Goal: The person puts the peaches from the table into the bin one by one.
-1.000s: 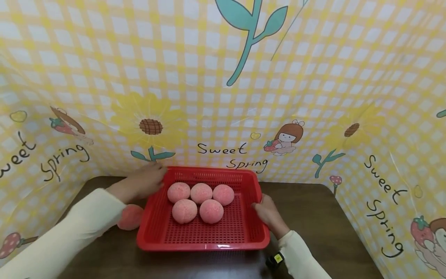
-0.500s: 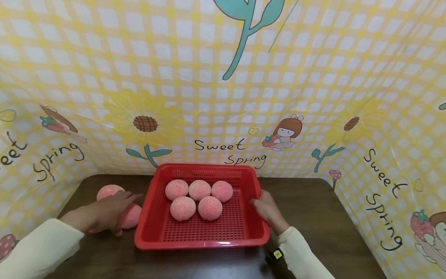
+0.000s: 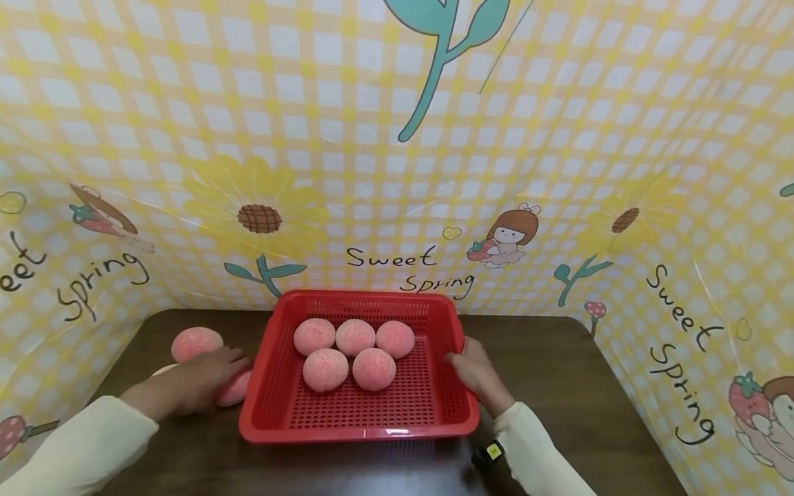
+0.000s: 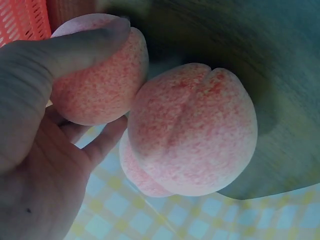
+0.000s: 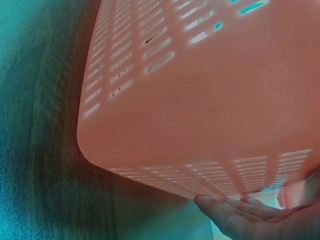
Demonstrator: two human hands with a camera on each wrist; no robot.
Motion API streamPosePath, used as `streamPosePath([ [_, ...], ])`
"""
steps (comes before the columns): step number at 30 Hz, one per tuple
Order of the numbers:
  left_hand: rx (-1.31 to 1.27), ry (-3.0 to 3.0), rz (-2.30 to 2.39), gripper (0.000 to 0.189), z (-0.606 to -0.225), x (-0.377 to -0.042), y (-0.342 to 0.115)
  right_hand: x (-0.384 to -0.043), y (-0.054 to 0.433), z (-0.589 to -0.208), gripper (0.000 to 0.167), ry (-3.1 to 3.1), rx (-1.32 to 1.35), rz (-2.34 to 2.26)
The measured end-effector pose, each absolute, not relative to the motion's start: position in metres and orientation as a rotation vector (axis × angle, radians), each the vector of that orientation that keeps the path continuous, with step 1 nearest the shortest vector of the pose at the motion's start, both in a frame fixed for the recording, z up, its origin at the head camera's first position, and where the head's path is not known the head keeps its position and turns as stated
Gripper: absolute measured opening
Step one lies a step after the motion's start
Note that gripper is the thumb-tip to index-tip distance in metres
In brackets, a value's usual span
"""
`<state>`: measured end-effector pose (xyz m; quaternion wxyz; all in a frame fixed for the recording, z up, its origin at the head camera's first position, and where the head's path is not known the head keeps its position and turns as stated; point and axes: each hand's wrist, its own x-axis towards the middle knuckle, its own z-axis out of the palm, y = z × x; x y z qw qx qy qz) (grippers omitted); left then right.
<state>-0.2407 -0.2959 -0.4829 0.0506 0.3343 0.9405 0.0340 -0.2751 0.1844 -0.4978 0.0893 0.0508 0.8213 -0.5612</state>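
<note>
My left hand (image 3: 195,379) is left of the red plastic basket (image 3: 366,434). It grips a pink peach (image 4: 100,90), thumb across the near face and fingers behind. Right beside that fruit, the left wrist view has a second peach (image 4: 195,130) with a deep crease, and part of a third peach (image 4: 140,175) behind it. Several peaches (image 3: 325,370) lie inside the basket, toward its back left. My right hand (image 3: 477,375) holds the basket's right side, thumb over the rim; in the right wrist view its fingertips (image 5: 205,201) meet the slotted wall.
Everything stands on a dark wooden table (image 3: 540,386). A yellow checked cloth (image 3: 372,193) with printed flowers hangs close behind and on both sides. Near the right sleeve sits a small black device (image 3: 488,455) with a yellow face.
My left hand has gone from the basket's back left corner out to the left and down, and now holds a peach there. The right hand stays on the basket.
</note>
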Motion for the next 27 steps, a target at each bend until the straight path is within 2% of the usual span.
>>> streamPosePath([
  [10,0.919,2.802,0.173,0.073,-0.475,-0.241,-0.295,-0.274,0.185,-0.496,0.046,2.433,0.153,-1.665],
  [18,0.825,2.861,0.261,0.073,-0.443,-0.241,-0.295,-0.273,0.184,-0.498,0.045,2.437,0.135,-1.681],
  [23,0.858,3.009,0.217,0.067,-0.420,-0.242,-0.300,-0.272,0.183,-0.497,0.045,2.434,0.129,-1.699],
  [27,0.963,3.063,0.241,0.074,-0.406,-0.242,-0.303,-0.272,0.183,-0.496,0.044,2.426,0.127,-1.703],
])
